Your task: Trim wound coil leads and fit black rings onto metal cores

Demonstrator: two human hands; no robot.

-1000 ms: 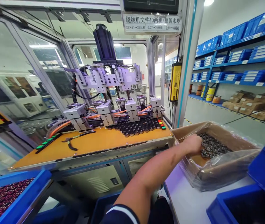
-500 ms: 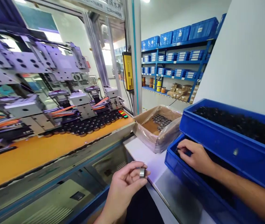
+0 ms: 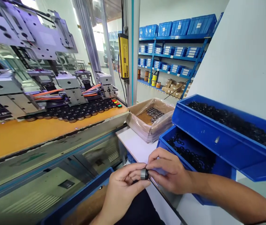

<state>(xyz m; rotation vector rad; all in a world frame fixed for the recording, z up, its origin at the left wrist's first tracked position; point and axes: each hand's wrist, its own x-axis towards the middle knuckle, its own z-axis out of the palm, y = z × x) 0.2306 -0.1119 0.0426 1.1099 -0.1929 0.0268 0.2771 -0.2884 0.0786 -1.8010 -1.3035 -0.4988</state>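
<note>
My left hand point(image 3: 123, 186) pinches a short silver metal ring point(image 3: 143, 174) between thumb and fingers, low in the middle of the head view. Against the ring's right end sits a small black plastic piece point(image 3: 147, 174), gripped by the fingertips of my right hand point(image 3: 171, 172). The fingers partly cover it, so I cannot tell how deep it sits in the ring. Just behind my right hand, the lower blue bin point(image 3: 162, 144) contains many small black ring-shaped pieces point(image 3: 195, 158).
An upper blue bin point(image 3: 193, 122) full of black pieces overhangs the lower one. A plastic-lined carton point(image 3: 137, 126) holds metal rings. On the left, a machine's orange bench point(image 3: 41, 132) carries rows of black-topped parts point(image 3: 83, 111). Blue shelving point(image 3: 170, 57) stands behind.
My right hand has come out of the lower blue bin with a black piece and moved left to the metal ring. My left hand still holds the ring. The view has shifted slightly.
</note>
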